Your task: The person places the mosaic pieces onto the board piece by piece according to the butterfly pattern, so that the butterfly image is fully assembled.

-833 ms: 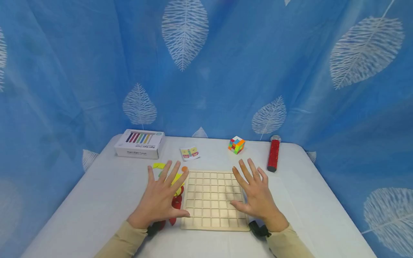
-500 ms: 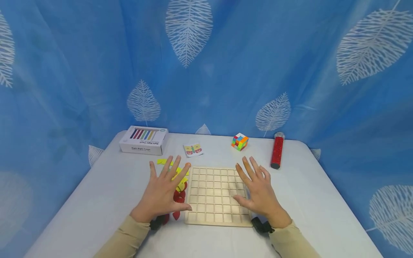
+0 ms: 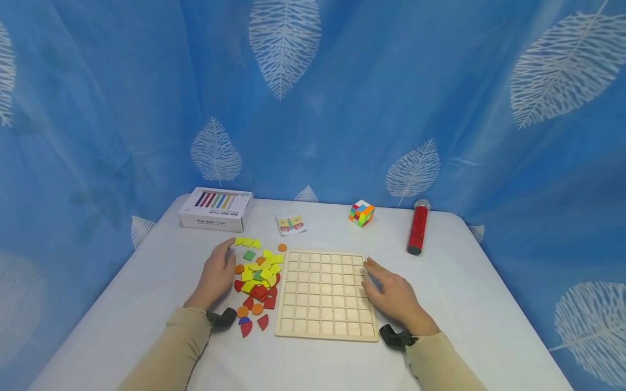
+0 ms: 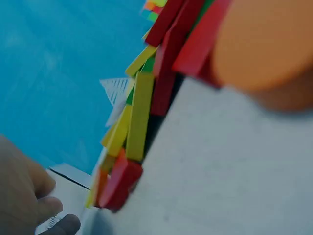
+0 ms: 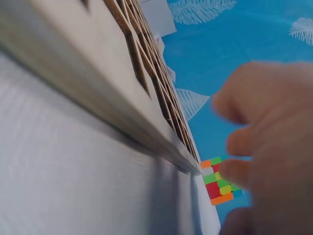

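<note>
Plainly, geometric tiles (image 3: 258, 276) are lying just right of the loose, empty left hand (image 3: 215, 276), the likewise relaxed, empty right hand (image 3: 395, 295) flanking the wooden grid board (image 3: 326, 300).

This looks like a little curtained-off play spot, but I can't tell if it is in a home, a lab or a shop. Blue cloth (image 3: 352, 98) with big white leaves (image 3: 286, 49) hangs behind a white bench (image 3: 469, 282) and on both sides of it. On top sit a toy puzzle cube (image 3: 362, 213) and bright flat blocks (image 3: 246, 276).
</note>
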A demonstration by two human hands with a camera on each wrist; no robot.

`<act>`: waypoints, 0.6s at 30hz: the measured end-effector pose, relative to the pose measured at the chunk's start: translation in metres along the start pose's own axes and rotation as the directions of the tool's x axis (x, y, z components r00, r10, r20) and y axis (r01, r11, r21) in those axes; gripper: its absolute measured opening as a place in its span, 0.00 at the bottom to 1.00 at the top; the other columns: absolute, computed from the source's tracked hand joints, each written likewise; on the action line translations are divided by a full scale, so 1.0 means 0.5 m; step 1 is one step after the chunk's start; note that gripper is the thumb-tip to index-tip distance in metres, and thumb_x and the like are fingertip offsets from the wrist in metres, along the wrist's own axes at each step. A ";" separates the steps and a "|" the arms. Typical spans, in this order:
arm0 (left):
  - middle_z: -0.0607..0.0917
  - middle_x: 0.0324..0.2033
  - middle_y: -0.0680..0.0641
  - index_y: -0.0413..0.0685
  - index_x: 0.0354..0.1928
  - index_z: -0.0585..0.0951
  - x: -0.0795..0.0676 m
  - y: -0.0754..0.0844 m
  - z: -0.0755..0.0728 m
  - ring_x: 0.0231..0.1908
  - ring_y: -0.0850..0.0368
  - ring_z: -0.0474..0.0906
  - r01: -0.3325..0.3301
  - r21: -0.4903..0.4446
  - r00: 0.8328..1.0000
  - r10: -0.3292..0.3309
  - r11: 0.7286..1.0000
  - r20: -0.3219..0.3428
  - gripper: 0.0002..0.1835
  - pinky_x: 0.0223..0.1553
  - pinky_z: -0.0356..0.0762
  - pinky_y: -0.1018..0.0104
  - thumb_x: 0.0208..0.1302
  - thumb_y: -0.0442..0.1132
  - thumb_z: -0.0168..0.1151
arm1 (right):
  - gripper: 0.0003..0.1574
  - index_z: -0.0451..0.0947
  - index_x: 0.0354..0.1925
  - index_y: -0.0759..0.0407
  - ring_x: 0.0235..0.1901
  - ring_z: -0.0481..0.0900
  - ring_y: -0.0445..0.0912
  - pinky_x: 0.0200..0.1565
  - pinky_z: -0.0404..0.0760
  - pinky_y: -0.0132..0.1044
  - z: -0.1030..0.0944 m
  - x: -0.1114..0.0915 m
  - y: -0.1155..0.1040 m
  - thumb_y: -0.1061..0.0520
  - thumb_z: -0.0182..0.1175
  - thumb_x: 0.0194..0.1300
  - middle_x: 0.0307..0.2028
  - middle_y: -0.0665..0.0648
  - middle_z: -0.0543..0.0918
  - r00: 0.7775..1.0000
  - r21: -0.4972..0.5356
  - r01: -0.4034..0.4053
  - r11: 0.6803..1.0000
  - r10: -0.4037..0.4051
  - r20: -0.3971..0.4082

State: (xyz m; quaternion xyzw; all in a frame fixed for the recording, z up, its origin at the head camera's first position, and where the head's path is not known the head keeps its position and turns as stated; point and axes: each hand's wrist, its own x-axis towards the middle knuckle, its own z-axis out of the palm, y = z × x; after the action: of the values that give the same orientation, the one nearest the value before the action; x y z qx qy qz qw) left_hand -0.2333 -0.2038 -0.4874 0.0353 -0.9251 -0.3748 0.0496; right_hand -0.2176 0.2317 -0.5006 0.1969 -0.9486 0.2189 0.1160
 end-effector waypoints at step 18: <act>0.73 0.70 0.36 0.40 0.74 0.68 0.086 -0.005 -0.019 0.67 0.33 0.70 -0.067 0.316 0.995 0.039 0.946 0.094 0.28 0.66 0.68 0.36 0.76 0.39 0.57 | 0.32 0.77 0.68 0.55 0.67 0.77 0.56 0.62 0.78 0.55 0.002 0.000 -0.010 0.43 0.60 0.72 0.71 0.54 0.74 0.989 -0.075 -0.077 0.994 0.086 0.119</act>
State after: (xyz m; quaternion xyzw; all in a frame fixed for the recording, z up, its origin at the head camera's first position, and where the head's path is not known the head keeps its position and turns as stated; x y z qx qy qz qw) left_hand -0.2749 -0.2164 -0.4795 0.0017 -0.9754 -0.2202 0.0135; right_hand -0.2158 0.2272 -0.4998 0.1667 -0.9682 0.1778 0.0558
